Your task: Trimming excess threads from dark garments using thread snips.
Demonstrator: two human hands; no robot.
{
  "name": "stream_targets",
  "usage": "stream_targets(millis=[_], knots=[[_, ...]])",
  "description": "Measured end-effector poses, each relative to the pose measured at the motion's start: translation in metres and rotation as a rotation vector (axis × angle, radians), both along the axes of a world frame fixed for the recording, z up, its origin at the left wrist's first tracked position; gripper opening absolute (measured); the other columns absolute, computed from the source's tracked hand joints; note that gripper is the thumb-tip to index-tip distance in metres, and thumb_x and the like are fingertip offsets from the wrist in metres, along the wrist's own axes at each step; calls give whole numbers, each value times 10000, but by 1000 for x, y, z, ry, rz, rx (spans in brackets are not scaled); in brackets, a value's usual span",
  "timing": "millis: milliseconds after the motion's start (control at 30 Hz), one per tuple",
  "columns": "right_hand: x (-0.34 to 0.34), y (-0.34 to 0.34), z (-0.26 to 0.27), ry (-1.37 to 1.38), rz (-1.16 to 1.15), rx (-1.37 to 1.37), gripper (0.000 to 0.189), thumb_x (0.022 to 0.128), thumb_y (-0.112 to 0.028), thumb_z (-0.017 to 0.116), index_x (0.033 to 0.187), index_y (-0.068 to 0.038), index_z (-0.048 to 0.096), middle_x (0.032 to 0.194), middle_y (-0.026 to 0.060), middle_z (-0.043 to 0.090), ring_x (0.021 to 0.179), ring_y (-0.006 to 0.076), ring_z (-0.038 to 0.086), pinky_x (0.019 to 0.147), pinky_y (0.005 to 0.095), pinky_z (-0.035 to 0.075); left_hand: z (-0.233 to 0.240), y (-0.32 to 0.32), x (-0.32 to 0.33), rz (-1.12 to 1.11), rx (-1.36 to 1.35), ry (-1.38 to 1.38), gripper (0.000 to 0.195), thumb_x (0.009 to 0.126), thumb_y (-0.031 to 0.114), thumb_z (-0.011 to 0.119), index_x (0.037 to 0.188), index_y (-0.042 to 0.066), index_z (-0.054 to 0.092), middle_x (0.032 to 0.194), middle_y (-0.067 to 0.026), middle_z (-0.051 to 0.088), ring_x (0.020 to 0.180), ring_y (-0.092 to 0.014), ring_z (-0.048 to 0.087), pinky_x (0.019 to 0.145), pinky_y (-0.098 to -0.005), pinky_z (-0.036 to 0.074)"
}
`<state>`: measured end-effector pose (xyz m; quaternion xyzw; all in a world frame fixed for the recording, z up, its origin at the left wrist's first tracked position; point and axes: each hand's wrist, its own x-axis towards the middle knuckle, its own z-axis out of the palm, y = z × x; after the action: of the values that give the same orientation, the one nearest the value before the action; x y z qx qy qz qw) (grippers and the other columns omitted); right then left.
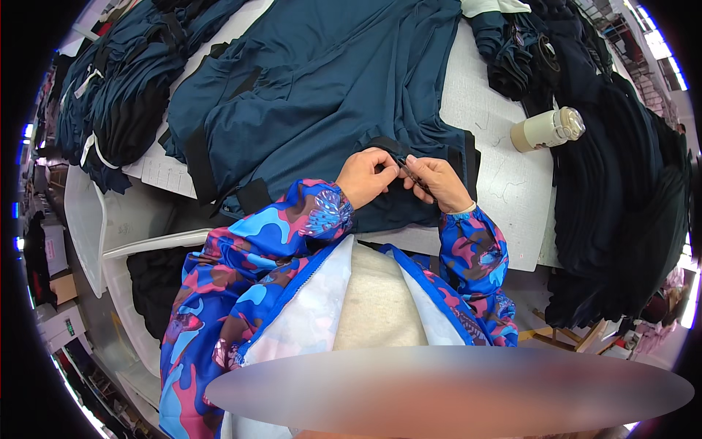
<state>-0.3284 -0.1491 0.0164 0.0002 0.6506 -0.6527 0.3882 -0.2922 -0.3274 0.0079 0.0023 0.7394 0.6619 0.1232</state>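
A dark teal garment with black trim [329, 93] lies spread over the table before me. My left hand [368, 176] pinches the garment near a black band [386, 145], the fingertips close together. Right beside it, my right hand [439, 180] is closed on a small dark pair of thread snips [419, 179]. Their tips meet the cloth between my two hands. Fingers hide part of the snips, and I cannot tell whether a thread lies between the blades.
A cream and beige lidded cup [547, 130] lies on its side on the white table [507, 189], near loose threads. Stacks of teal garments [126, 93] rise at the left. Dark garments [609, 203] hang over the right side. White plastic bins [118, 258] stand at lower left.
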Motion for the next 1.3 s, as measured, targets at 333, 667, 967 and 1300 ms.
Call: stream_targets(millis=[333, 667, 967, 1300], knots=[[-3, 2, 2, 13, 29, 12, 372, 871, -357, 526, 823, 0, 618, 624, 23, 555, 429, 41, 450, 348, 165, 301, 4, 0, 2, -9, -10, -2, 143, 802, 92, 552, 772, -48, 559, 823, -70, 549, 596, -119, 566, 543, -225, 449], [-3, -1, 5, 7, 13, 47, 292, 871, -304, 539, 790, -32, 605, 620, -4, 538, 426, 27, 414, 350, 161, 264, 1, -1, 2, -47, 28, 38, 140, 816, 87, 528, 793, -46, 562, 953, -96, 548, 582, -102, 561, 530, -211, 448], [6, 31, -1, 24, -344, -272, 301, 891, -309, 511, 894, -15, 575, 678, 0, 519, 451, 15, 386, 361, 156, 246, 59, -73, 31, -209, 18, -345, 162, 844, 167, 576, 864, 6, 576, 759, -53, 603, 528, -71, 542, 410, -171, 362], [20, 35, -29, 512, -345, 269, 195, 828, -185, 582, 877, 5, 586, 709, 22, 583, 605, 93, 558, 596, 221, 435, 113, -156, 116, -266, -1509, -231, 271, 647, 247, 723, 683, 35, 556, 619, -106, 563, 632, -291, 577, 566, -349, 450]])
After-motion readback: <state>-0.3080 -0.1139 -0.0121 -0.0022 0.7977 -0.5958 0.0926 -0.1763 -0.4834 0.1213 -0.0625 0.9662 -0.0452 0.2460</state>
